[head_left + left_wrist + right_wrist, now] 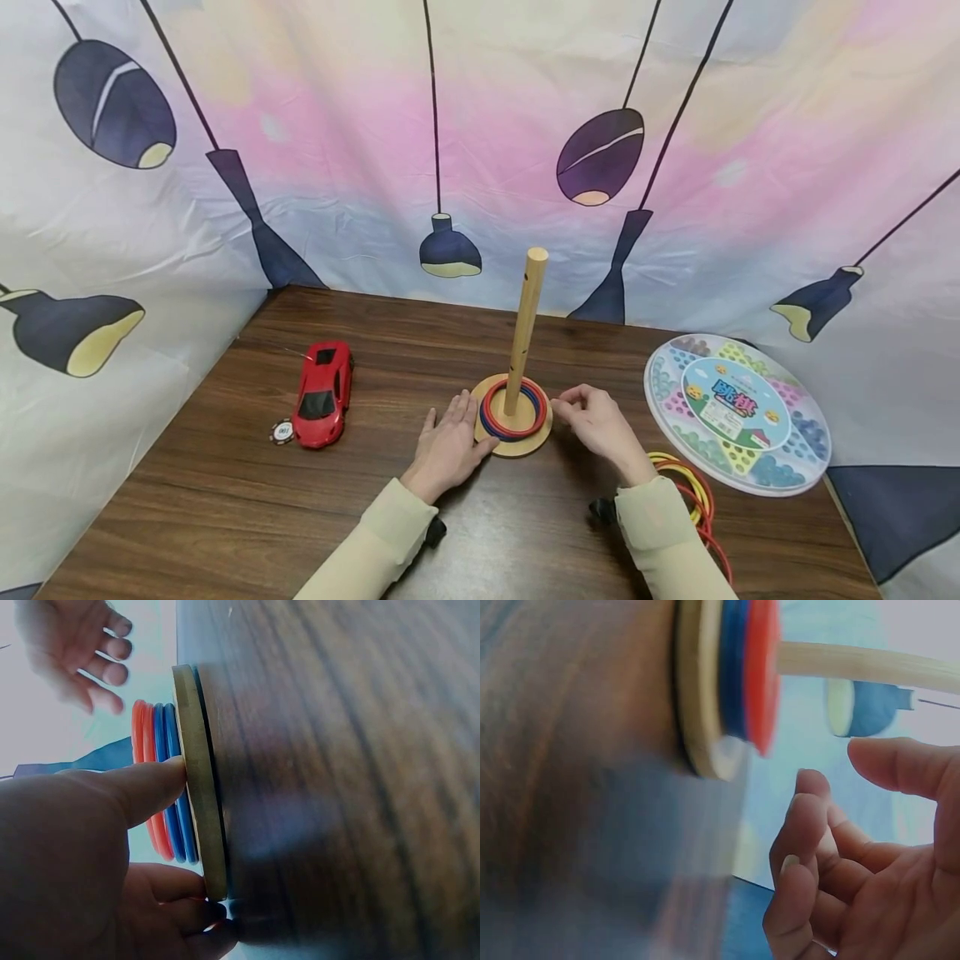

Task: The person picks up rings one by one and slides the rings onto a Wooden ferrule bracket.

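Note:
A wooden peg stand has a round base (521, 449) and an upright post (527, 325). Red rings (150, 825) lie on top of blue rings (176, 829) around the foot of the post. My left hand (448, 450) rests at the left side of the base, fingers extended along it. Its thumb (154, 787) touches the base's rim in the left wrist view. To the right of the base is my right hand (596, 421), holding nothing. Its fingers are loosely bent, with the thumb apart from them in the right wrist view.
Beside my right forearm lie loose yellow rings (701, 485) and red rings (720, 550), partly hidden by the sleeve. A round Chinese checkers box (806, 400) lies at the right. At the left are a red toy car (322, 400) and a poker chip (282, 432). A printed cloth hangs behind the table.

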A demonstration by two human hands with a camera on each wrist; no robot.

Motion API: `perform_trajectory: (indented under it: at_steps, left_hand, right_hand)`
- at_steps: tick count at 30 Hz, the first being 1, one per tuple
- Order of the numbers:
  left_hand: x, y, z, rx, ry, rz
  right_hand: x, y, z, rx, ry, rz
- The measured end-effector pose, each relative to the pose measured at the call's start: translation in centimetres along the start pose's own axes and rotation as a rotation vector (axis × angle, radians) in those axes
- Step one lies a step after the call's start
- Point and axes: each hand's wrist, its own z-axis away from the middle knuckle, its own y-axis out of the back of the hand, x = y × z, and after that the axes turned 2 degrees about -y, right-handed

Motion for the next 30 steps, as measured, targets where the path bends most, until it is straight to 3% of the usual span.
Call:
perform_trajectory:
  at_steps: [8,13,20,30]
  left_hand:
    - [0.0,-0.1,0.1,-0.007,0.005,0.003]
    - [-0.1,-0.2,0.1,-0.003,0.004,0.0]
    - [-0.1,-0.3,0.0,0.0,0.007,0.0]
    - [-0.1,-0.4,0.1,0.016,-0.005,-0.001]
  right_hand:
    - [-0.5,3.1,3.5,0.04,0.068,0.096]
    - [0.1,5.0,5.7,0.061,0.06,0.116]
    - [2.1,6.9,7.7,0.098,0.002,0.18]
    - [5.6,8.5,9.4,0.122,-0.146,0.387]
